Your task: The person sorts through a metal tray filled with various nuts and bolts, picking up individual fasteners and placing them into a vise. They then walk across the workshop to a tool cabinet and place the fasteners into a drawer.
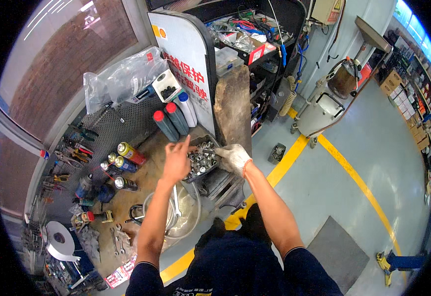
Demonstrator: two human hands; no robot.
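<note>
A dark parts bin [206,176] full of loose metal nuts and fittings [203,159] rests by the right edge of the workbench, over a vise. My left hand [177,162] is bare and hovers at the bin's left side. Its fingers are apart, the index finger stretched forward, and nothing shows in them. In a white work glove, my right hand [234,159] grips the bin's right rim; the glove hides part of its fingertips. Below my left wrist, a wrench [176,202] lies across a coil of clear hose [195,212] on the bench.
Dark bottles with red caps [166,126] stand behind the bin, near a white box [167,86] of small black parts. Spray cans [131,153] line the bench's left. A small metal container [276,153] and wheeled drain tank [320,113] stand on the floor at right.
</note>
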